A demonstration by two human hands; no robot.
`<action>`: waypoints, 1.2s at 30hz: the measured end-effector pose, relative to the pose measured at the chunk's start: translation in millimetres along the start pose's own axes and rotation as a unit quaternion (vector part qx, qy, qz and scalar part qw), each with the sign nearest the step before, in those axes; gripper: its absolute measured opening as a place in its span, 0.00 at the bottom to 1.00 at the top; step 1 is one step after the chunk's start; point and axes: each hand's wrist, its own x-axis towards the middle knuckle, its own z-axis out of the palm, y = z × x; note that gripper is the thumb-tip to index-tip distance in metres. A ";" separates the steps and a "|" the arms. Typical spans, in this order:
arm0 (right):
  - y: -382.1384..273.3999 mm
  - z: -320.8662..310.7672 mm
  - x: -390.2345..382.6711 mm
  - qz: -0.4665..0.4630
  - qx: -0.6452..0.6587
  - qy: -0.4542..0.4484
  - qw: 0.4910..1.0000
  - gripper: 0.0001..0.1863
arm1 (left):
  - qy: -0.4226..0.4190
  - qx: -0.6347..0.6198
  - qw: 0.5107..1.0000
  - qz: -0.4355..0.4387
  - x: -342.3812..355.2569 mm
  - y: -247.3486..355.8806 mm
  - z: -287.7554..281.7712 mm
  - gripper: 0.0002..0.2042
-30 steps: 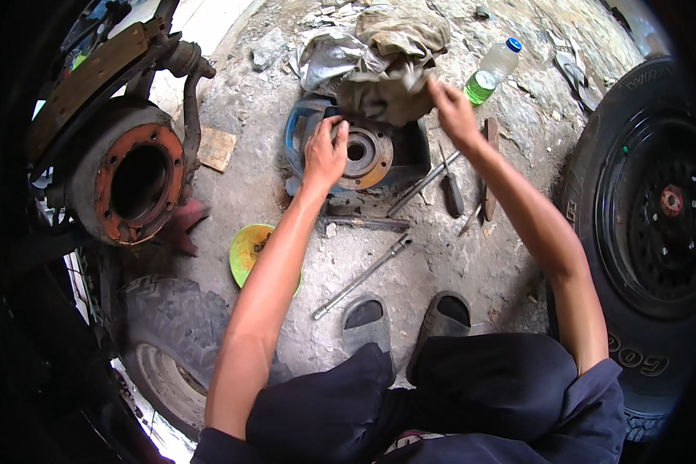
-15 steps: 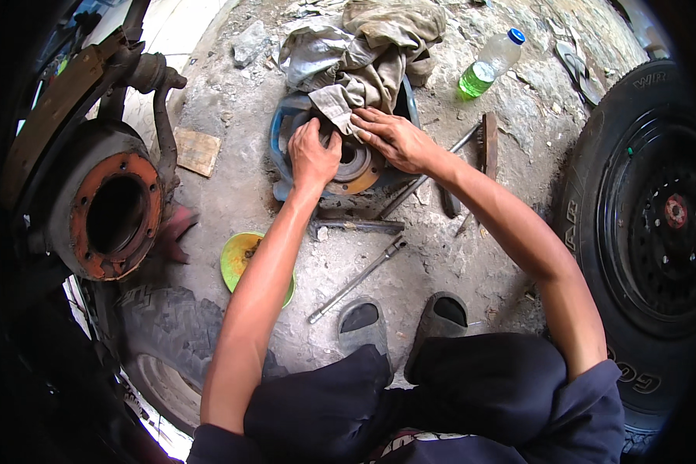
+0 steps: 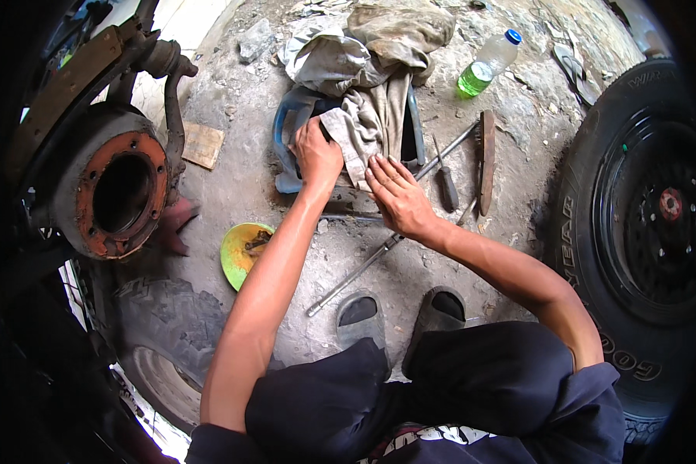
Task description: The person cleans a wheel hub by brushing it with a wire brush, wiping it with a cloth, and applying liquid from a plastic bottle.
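Observation:
A crumpled beige-grey rag (image 3: pixel 356 131) drapes over a cut-open blue plastic container (image 3: pixel 288 183) on the ground in front of me. My left hand (image 3: pixel 317 157) is at the container's left side, beside the rag's edge. Its fingers curl down inside, and what they grip is hidden. My right hand (image 3: pixel 400 197) has the near end of the rag under its fingers, pinched against the thumb side, at the container's near rim. The rag covers most of what lies in the container.
Right of the container lie a wooden-handled wire brush (image 3: pixel 486 162), a screwdriver (image 3: pixel 446 182) and a long metal bar (image 3: pixel 356 276). A bottle of green liquid (image 3: pixel 489 66) stands beyond. A green bowl (image 3: pixel 243 240) is left, near a rusty hub (image 3: pixel 121 195); a large tyre (image 3: pixel 580 232) stands right.
My right hand has come toward me, drawing the rag over the round metal part, which is now covered. The left hand has barely moved. The screwdriver and brush are now uncovered by my arm.

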 end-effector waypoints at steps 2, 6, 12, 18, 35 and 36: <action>22.2 2.1 -2.4 -0.079 -0.077 -0.050 0.993 0.25 | 0.007 0.004 1.000 -0.004 -4.8 -2.1 -1.6 0.17; 78.2 -14.1 10.9 -0.107 -0.040 -0.048 0.992 0.28 | 0.022 0.006 1.000 -0.016 -6.7 -1.5 1.0 0.20; 121.7 -43.4 80.1 0.268 0.188 -0.004 0.945 0.18 | 0.008 0.015 1.000 -0.004 -6.0 -0.4 -2.6 0.23; 132.8 -47.0 79.2 0.366 0.476 0.200 0.774 0.26 | 0.043 -0.034 0.998 -0.038 -8.8 -3.7 -3.7 0.22; 7.8 -2.9 18.2 0.069 -0.010 0.044 0.997 0.21 | 0.005 -0.044 0.998 -0.039 -10.0 3.0 0.8 0.21; 0.3 -0.2 16.5 0.078 0.004 0.050 0.996 0.21 | 0.014 -0.042 0.998 -0.039 -12.1 1.8 2.0 0.21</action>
